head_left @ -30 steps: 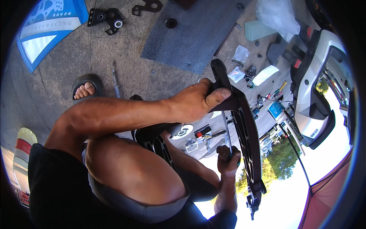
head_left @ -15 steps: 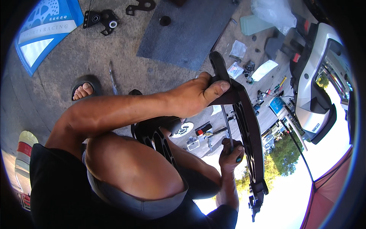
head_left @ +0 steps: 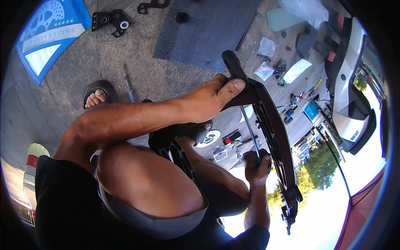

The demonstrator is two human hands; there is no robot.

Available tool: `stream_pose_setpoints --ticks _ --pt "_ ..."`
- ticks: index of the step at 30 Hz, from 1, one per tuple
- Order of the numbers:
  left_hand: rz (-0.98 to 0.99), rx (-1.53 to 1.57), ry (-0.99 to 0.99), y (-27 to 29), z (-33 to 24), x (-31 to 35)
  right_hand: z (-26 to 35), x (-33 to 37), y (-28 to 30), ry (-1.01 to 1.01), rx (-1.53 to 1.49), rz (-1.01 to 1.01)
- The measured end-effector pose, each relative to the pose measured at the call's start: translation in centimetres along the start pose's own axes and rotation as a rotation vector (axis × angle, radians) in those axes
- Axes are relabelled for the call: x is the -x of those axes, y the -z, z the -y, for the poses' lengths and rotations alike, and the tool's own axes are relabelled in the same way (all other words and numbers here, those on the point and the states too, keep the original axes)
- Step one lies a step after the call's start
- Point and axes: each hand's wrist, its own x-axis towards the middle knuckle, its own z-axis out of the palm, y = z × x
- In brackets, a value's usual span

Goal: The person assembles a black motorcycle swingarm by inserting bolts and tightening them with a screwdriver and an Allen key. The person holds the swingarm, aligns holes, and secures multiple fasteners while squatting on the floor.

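Nearest, the bare knee (head_left: 152,191) sits below the left forearm, with a dark openwork piece (head_left: 180,160) between the legs; whether it joins the frame I cannot tell. The left hand (head_left: 208,101) clamps the upper end of the black frame (head_left: 278,125), thumb on top, and the frame slants down from there past the right hand (head_left: 257,167). That right hand is a fist around the handle of a long thin tool (head_left: 250,131), whose metal shaft runs up toward the left hand; its tip is hidden, so contact with the frame is unclear. Compared with half a second ago, the view has shifted slightly and frame and shaft lean a little more in it, while both grips are unchanged, so the frame seems held steady for work with the tool. Just beyond the shaft lies a slotted disc (head_left: 212,136). Past the left hand is a dark mat (head_left: 200,37); to that hand's far right, two small clear bags (head_left: 267,47) (head_left: 264,71) lie on the ground, their contents too small to tell, and farther off a large clear bag (head_left: 306,12). A blue box (head_left: 311,110) stands well right of the right hand, its inside not visible. The blue-and-white packet (head_left: 52,37), far left of the left hand, hides any contents.
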Motion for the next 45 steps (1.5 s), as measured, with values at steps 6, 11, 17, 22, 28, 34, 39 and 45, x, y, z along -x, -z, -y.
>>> stream_pose_setpoints --ticks 6,11,17,22,28,34,39,45 --pt "-0.005 0.236 0.045 -0.1 0.2 -0.2 1.5 -1.8 0.4 -0.240 -0.264 -0.055" --pt "-0.015 0.369 0.092 0.1 0.3 -0.2 3.7 -3.8 1.0 -0.531 -0.636 -0.079" --pt "-0.048 0.122 -0.009 0.3 0.3 0.1 4.7 -4.3 1.3 -0.711 -0.812 -0.075" --pt "-0.065 0.178 0.047 0.6 0.1 0.0 4.1 -4.3 1.1 -0.620 -0.668 -0.119" --pt "-0.082 0.102 0.007 0.6 -0.1 0.2 4.3 -4.5 1.2 -0.679 -0.744 -0.178" --pt "-0.028 0.172 -0.002 0.8 -0.8 0.1 4.2 -4.8 1.4 -0.736 -0.753 -0.229" --pt "-0.049 0.164 0.174 1.2 -1.3 0.1 4.4 -5.0 1.1 -0.716 -0.821 -0.246" --pt "-0.067 0.212 0.164 1.1 -1.7 0.4 4.0 -4.7 1.1 -0.725 -0.784 -0.186"
